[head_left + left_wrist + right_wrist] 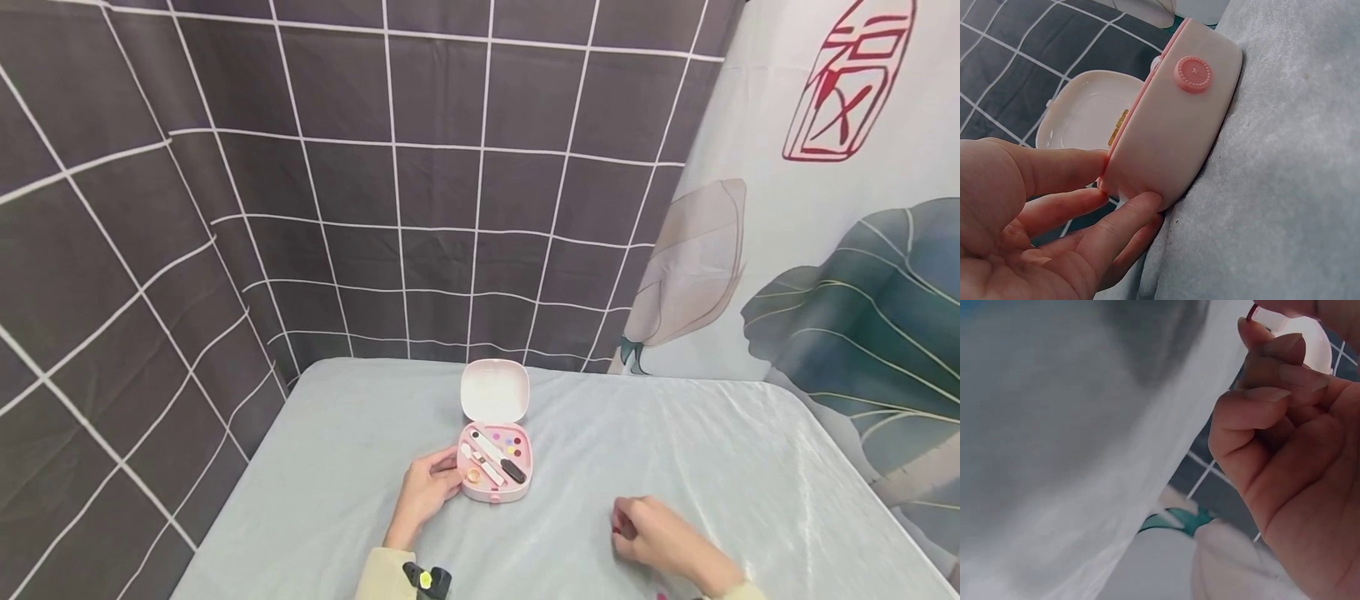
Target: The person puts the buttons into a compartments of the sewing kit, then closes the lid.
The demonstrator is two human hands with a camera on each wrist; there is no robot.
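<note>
A small pink sewing kit case [495, 495] lies on the table with its pale lid [495, 392] raised at the back. Inside are a white tool with a black end [513, 471], a smaller white tool [491, 474], a gold ring-like item [473, 476] and several coloured buttons [517, 441]. My left hand [423, 492] grips the case's left side, thumb at the rim and fingers against the wall [1166, 137]. To the right of the case, my right hand [660, 533] pinches a thin dark red button-like piece [1252, 312], mostly hidden by the fingers.
A pale grey-blue cloth [570, 550] covers the table. Dark gridded fabric [435, 192] hangs behind and at the left, and a printed white curtain [750, 100] at the right. A small pink item [662, 596] shows at the bottom edge near the right wrist.
</note>
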